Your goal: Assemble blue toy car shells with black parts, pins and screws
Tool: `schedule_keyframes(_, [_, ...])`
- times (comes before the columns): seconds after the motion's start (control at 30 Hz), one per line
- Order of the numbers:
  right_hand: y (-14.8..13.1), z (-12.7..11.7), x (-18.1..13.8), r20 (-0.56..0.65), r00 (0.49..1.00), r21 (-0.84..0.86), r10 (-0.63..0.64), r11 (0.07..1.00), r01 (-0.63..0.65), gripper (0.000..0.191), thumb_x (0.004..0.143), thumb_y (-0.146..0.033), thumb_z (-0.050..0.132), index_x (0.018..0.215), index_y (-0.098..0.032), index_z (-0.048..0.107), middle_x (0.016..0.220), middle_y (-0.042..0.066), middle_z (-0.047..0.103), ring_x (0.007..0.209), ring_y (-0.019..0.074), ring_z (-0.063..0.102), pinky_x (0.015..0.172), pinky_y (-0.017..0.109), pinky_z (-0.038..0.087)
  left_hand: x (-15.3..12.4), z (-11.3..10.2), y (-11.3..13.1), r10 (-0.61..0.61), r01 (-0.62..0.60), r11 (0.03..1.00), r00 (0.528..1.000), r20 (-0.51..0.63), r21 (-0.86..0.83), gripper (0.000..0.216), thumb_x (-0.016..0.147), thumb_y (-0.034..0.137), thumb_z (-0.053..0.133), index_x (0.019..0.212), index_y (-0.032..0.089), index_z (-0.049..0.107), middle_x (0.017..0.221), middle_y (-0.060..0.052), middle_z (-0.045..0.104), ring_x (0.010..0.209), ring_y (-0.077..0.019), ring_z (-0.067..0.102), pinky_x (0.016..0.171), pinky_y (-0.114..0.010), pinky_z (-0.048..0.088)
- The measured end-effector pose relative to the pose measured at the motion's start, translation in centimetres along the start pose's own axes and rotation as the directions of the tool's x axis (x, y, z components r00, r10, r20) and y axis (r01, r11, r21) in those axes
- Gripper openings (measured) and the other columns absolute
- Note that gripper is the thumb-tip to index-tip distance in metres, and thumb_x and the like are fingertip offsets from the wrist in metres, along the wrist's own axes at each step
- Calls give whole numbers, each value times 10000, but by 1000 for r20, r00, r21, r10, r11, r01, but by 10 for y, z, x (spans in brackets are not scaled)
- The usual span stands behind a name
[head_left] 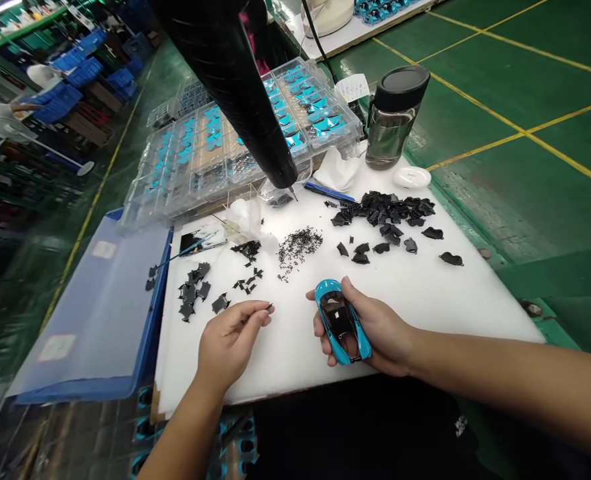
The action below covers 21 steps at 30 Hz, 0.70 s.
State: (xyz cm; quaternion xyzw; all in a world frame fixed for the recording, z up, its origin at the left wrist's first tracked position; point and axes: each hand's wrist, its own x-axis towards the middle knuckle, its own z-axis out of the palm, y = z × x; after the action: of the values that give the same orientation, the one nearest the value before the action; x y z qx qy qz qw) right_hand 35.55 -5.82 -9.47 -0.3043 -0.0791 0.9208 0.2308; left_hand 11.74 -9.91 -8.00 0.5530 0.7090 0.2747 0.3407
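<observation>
In my right hand [375, 327] lies a blue toy car body [343, 323] with a dark roof and cabin, my fingers wrapped round its sides. My left hand [233, 340] is closed in a pinch over the white board, left of the car. Between its thumb and forefinger shows the tip of a small black part [269, 307], too small to name. Just beyond the hands is a scatter of tiny black screws [300, 248]. Flat black plastic pieces [190, 292] and smaller black bits [248, 281] lie past my left hand.
A black electric screwdriver [255, 107] hangs over the white board [415, 300]. Curved black parts [380, 210] are heaped at the right, near a blue pen [329, 193] and a lidded bottle [393, 120]. Clear trays [205, 187] of blue parts stand behind; a blue bin [90, 327] is left.
</observation>
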Motion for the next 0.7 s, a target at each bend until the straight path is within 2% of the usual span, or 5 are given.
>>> schedule_keyframes(0.13, [3,-1,2,13,1000,-48,-1,999,2,543,991,-611,323,1062,-136,577,801,87,636,628,184,623,579,345,567,0,2,0,273,-269,942,962,10,199,107,884,214,598,924,212,698,947,-49,717,902,-183,677,818,-334,554])
schedule_keyframes(0.27, [5,-3,3,34,999,-51,1,999,1,571,995,-621,286,1068,-137,581,815,89,636,625,180,624,561,331,562,-1,9,12,436,-429,877,900,20,215,192,849,104,622,995,223,664,953,-38,717,916,-179,677,816,-316,556])
schedule_keyframes(0.43, [7,-4,5,38,999,-79,-1,997,4,599,966,-673,320,1156,-154,550,756,66,643,586,184,629,560,325,554,8,23,38,705,-736,653,677,214,177,362,802,4,651,1107,192,603,1011,-63,723,952,-166,673,851,-306,552])
schedule_keyframes(0.53, [8,-5,5,42,999,-147,20,989,-14,716,919,-753,307,1092,-115,579,643,61,630,536,185,619,553,302,539,18,31,46,821,-848,498,528,216,181,343,789,6,675,1105,127,616,1012,-111,724,941,-193,671,812,-336,556])
schedule_keyframes(0.7, [9,-5,4,63,998,-152,-8,988,18,695,876,-785,380,1044,-143,588,645,48,638,564,174,615,527,271,513,23,36,45,840,-867,445,491,233,223,314,769,-4,698,1066,77,640,988,-137,718,915,-210,653,791,-359,549])
